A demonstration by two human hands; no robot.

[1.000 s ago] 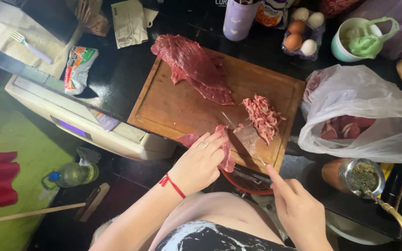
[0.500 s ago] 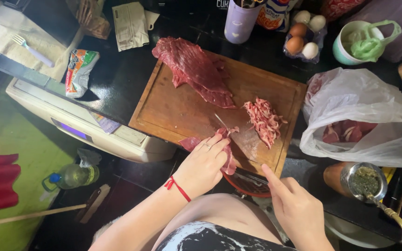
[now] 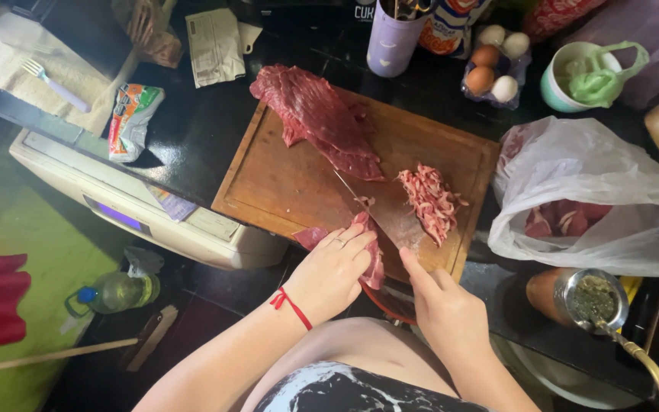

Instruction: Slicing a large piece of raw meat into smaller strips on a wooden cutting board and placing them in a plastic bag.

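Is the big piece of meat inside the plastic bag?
No, the big piece of meat lies on the wooden cutting board, apart from the plastic bag.

Upper left of the frame, a crumpled green, orange and white snack packet (image 3: 131, 118) lies on the dark bench. Just right of it, near the top edge, lies a folded printed paper slip (image 3: 216, 46). Top centre stands an orange, white and blue carton (image 3: 451, 27). Left of centre, a white appliance shows a small purple-lit screen (image 3: 118, 216).
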